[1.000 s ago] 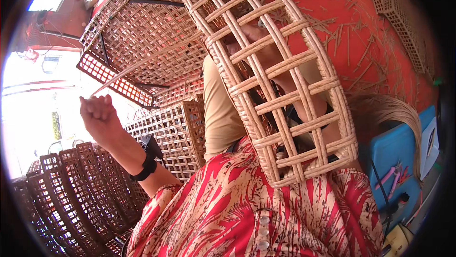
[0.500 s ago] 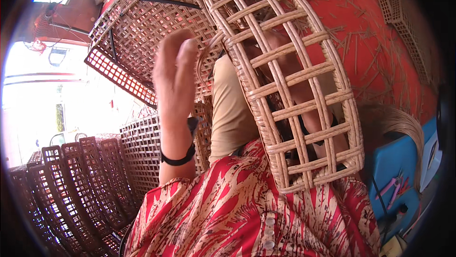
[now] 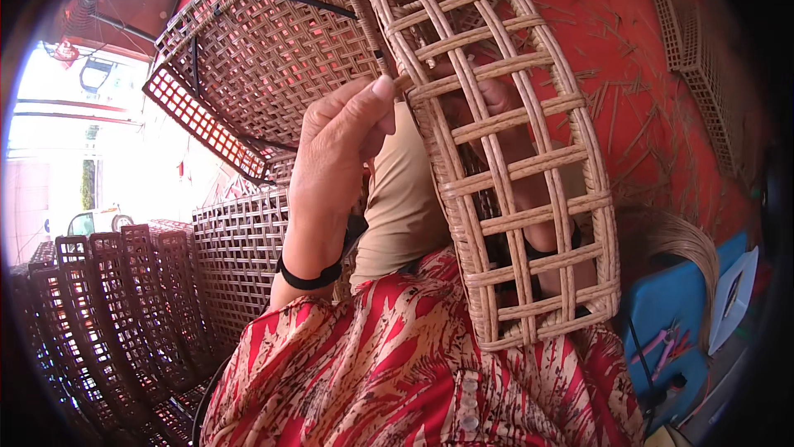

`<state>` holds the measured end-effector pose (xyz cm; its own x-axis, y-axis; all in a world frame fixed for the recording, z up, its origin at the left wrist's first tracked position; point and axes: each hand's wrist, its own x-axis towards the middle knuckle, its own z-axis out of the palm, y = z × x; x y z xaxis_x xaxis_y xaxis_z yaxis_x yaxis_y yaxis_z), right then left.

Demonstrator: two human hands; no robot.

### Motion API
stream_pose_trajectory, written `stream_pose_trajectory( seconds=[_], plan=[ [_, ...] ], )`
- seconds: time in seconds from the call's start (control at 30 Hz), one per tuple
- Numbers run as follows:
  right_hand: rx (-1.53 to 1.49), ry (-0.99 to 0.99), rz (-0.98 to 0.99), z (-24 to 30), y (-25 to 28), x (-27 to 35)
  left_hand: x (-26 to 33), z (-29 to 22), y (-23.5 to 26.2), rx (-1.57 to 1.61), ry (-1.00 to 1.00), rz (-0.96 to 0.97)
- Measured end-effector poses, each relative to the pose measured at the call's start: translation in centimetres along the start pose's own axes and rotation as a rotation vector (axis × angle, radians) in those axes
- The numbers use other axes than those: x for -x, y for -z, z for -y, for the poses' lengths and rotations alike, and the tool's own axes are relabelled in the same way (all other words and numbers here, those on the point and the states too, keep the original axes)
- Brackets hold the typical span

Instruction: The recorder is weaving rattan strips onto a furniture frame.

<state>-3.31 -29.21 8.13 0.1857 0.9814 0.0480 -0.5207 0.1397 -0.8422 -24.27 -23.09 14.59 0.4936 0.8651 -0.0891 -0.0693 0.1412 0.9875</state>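
Note:
A light-brown woven rattan panel (image 3: 533, 168) with open square lattice and a thick wrapped rim stands across my lap, slanting from upper middle to lower right. My left hand (image 3: 339, 133) is closed beside its left rim, thumb and forefinger pinching the end of a short rattan strand (image 3: 403, 83) there. Behind the lattice is my right hand (image 3: 496, 98), seen only through the gaps; its fingers look curled near the same rim. What they hold is hidden by the strips. Touching the panel's upper left is a larger, darker woven piece (image 3: 289, 58) with black bars.
Several dark woven frames (image 3: 116, 306) stand in a row at lower left, near another lattice panel (image 3: 240, 257). On the right lie a blue stool or box (image 3: 674, 302) with pink-handled pliers (image 3: 662, 348), and a bundle of pale strands (image 3: 691, 240). Scraps litter the red floor (image 3: 612, 50).
My left hand has gone from raised and loose, left of the panel, rightward to the rim and now pinches the strand. The panel has shifted slightly; my right hand stays behind it.

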Motion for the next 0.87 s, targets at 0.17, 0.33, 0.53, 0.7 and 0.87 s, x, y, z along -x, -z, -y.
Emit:
stream_pose_trajectory(
  seconds=[0.17,0.33,0.53,0.7,0.87],
  plan=[
    [-0.098,-0.119,-0.119,1.0,0.9,5.8,-1.1,3.0,1.1,0.08,-0.006,0.017],
    [-0.197,-0.194,-0.242,1.4,1.2,9.3,-3.3,4.7,2.7,0.113,-0.021,0.203],
    [-0.293,-0.069,-0.486,1.3,2.3,12.9,-5.1,5.8,0.7,0.412,0.056,0.385],
    [-0.243,0.223,-0.743,4.2,0.5,20.3,-7.5,5.7,-4.4,0.419,-0.049,0.488],
    [-0.011,0.36,-0.916,5.4,-5.2,18.0,-8.9,6.0,-6.6,0.413,-0.033,0.501]
  ],
)
